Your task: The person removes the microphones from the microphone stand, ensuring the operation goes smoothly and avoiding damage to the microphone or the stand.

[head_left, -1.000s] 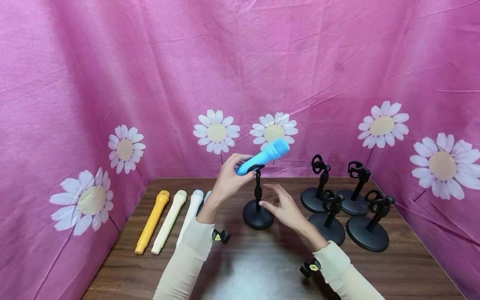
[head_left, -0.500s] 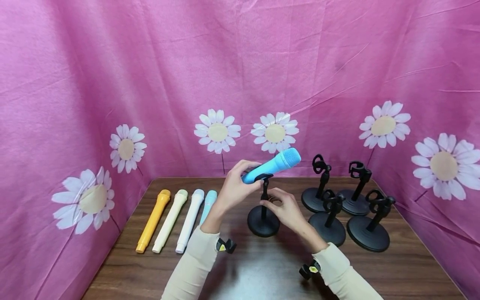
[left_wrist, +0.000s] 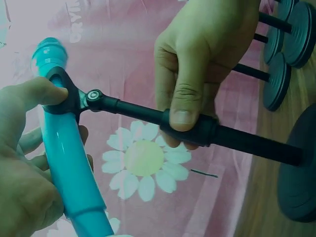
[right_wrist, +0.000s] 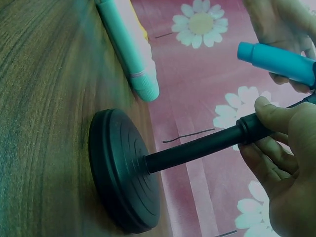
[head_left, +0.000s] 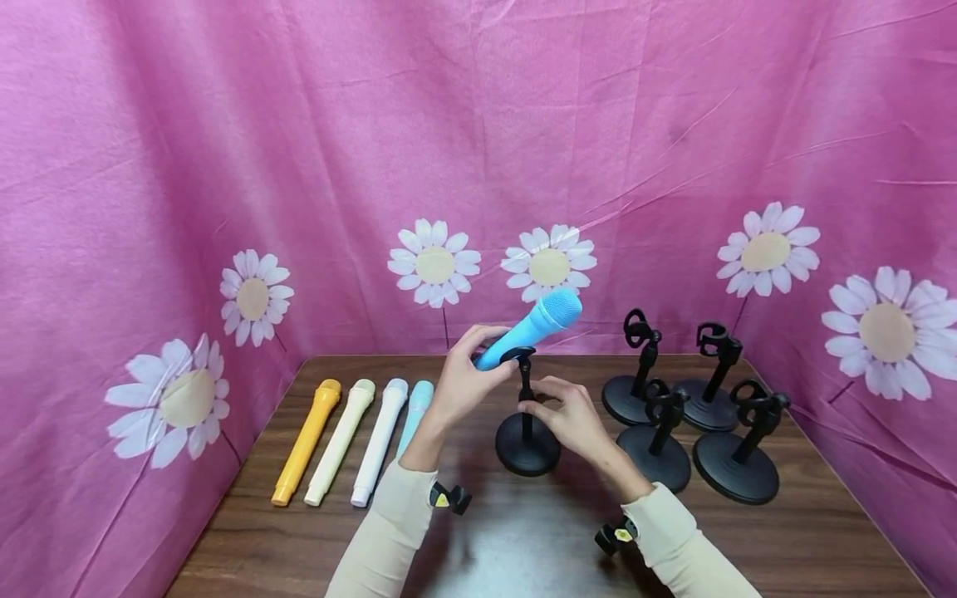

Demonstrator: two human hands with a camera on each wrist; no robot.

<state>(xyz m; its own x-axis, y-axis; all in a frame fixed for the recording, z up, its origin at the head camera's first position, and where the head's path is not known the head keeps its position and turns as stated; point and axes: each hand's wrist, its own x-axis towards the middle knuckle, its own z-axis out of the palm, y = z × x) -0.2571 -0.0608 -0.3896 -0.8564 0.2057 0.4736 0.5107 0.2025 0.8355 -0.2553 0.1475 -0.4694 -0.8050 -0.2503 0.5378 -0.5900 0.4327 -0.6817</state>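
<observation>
My left hand (head_left: 465, 378) holds a bright blue microphone (head_left: 531, 328) by its handle, head tilted up to the right. The microphone sits in the clip of a black desktop stand (head_left: 527, 448). In the left wrist view, my left thumb presses on the black clip (left_wrist: 73, 98) around the microphone's body. Thumb and fingers of my right hand (head_left: 571, 415) pinch the stand's pole at a thick collar (left_wrist: 203, 132), below the clip joint. The right wrist view shows the round base (right_wrist: 123, 170) and the microphone's narrower tail end (right_wrist: 245, 51).
Left on the wooden table (head_left: 247, 548) lie orange (head_left: 306, 440), cream (head_left: 340, 440), white (head_left: 380, 440) and light blue (head_left: 416, 411) microphones. Several more black stands with bare clips, one (head_left: 736, 465) nearest the front, are grouped at right. Pink flowered cloth (head_left: 478, 124) encloses the back and sides.
The stand and blue microphone have shifted slightly right and nearer. My right hand has gone from beside the pole to pinching it. My left arm's shift right uncovers more of the light blue microphone.
</observation>
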